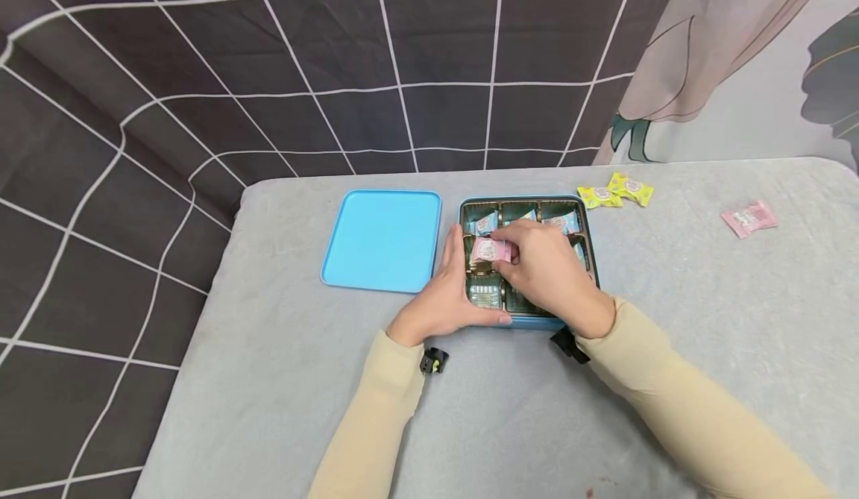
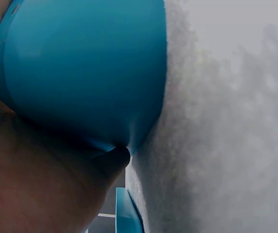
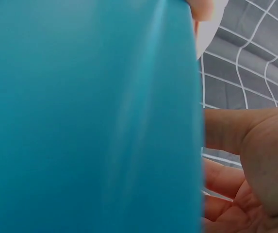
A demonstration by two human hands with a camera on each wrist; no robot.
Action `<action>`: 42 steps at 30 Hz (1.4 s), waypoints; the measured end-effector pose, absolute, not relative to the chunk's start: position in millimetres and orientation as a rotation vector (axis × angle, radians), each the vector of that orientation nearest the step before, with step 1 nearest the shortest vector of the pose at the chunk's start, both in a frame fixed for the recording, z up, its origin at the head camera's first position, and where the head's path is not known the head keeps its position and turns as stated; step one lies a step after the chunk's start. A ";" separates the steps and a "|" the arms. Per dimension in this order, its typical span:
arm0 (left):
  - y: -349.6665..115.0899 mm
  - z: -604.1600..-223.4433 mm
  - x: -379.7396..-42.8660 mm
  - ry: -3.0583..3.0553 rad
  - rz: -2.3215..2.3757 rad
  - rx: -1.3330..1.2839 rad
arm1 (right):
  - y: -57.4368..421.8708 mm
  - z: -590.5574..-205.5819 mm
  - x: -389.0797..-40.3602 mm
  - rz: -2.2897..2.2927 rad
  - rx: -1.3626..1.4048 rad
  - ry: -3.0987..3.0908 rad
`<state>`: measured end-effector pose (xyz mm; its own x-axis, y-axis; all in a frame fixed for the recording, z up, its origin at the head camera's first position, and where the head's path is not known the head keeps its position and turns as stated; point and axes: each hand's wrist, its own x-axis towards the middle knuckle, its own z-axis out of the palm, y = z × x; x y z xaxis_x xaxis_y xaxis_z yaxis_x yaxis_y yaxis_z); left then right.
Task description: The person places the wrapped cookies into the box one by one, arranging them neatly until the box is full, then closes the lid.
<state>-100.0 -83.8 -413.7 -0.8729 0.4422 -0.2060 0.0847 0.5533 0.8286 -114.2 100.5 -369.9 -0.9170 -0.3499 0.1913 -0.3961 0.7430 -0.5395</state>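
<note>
Dark grid curtain left and behind, grey surface. Blue lid, then left hand, fingers pretty straight against the blue tin. Pink packet is over the tin's left column, pinched in the right hand. Yellow packets by its far-right corner, second pink packet further right, pale curtain behind.

Dark cloth with a kinda wobbly white grid runs behind the worktop's far edge and down past the left one. Over toward the far right corner there's a pale curtain with pink, grey and dark green shapes. Also, tiny reddish spot on the near side.
</note>
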 end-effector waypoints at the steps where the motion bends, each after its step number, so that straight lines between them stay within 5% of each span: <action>1: -83.9 -413.5 -99.7 2.400 1.249 0.429 | 99.3 -370.3 -114.1 0.917 0.609 -2.862; 42: -84.3 -413.7 -99.1 2.421 1.224 0.460 | 78.2 -381.6 -119.0 0.987 0.560 -2.982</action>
